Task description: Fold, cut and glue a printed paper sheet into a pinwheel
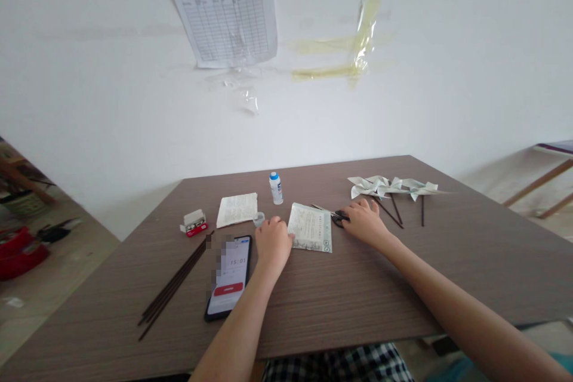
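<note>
A square of printed paper [311,228] lies flat on the table between my hands. My left hand [273,242] rests at its left edge, fingers bent down and the thumb apart, touching the paper's side. On the other side, my right hand [366,222] has its fingers around the black handles of a pair of scissors [338,218]. The scissor blades point left, over the far edge of the paper. Just beyond my left fingertips sits a small clear round cap or dish [258,219]. Part of my right fingers' grip is hidden.
A blue-capped white bottle [276,189] stands behind the paper. Leftward lie a paper stack [237,209], a small red box [195,224], dark thin sticks [174,286] and a phone [229,280]. Several paper pinwheels [387,187] on sticks lie at right. A wall [313,131] borders the table's back.
</note>
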Demonstrator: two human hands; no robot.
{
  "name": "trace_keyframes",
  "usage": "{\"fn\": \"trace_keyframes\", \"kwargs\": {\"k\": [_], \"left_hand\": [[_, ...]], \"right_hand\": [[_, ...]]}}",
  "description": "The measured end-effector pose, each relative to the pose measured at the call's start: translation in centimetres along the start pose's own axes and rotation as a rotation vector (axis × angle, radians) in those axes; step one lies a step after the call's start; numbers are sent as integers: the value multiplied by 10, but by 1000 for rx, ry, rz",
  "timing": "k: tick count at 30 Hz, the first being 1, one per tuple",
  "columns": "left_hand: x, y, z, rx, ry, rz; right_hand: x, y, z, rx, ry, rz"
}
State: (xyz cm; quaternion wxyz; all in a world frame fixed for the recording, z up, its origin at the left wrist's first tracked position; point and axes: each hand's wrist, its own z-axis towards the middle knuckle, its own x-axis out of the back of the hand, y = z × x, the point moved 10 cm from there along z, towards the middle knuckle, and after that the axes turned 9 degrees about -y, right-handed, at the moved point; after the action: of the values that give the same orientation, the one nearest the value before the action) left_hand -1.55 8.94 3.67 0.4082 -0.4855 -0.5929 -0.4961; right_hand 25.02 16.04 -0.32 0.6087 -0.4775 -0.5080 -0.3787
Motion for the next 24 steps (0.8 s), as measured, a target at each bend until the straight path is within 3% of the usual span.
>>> {"fn": "trace_keyframes", "kwargs": {"k": [14,24], "left_hand": [[18,-25,2,30,182,-198],[27,-38,-4,35,509,-321]], "right_hand": [[8,1,-5,-93,-114,48],[17,9,-13,-177,-173,49]]}}
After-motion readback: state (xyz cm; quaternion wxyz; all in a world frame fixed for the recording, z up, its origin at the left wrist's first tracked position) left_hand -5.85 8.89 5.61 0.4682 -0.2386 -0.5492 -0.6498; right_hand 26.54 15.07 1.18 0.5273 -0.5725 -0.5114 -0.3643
